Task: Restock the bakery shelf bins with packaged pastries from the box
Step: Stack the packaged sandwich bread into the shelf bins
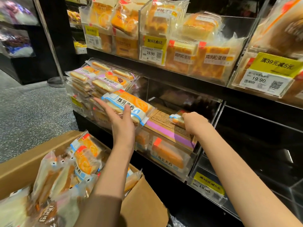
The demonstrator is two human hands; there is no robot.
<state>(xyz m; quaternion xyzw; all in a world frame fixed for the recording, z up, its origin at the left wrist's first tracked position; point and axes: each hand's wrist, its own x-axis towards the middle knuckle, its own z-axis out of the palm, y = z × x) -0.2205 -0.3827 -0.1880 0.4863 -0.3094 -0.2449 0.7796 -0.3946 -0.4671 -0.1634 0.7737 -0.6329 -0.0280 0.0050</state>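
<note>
Lower left of the frame, the box [144,195] is sitting open and crammed with packs [85,161], flaps splayed so the stock is within easy reach. Just above it, centre-left, the left hand [120,118] is carrying a blue pack [129,105] flat, thumb over the top and long fingers stretched underneath, so the hand is gripping it rather than resting open. It is being held level, probably so it slides in flat on what is already there. Behind it a full bin [98,82] of purple packs is stacked to its rim, so no room there.

Moving right, the middle bin [165,154] is taking the restock: a cardboard sheet [164,126] is lying across its top, and a couple of packs are showing through its clear front wall. The right hand [194,122] is curled over a small pack [177,119] at the bin's back right, pinching it down on the sheet. Open space is showing behind that, up under the dark shelf.

Far right, the lower bins are looking dark; what they hold cannot be told. The clear front lip is the edge to clear on the way in.
</note>
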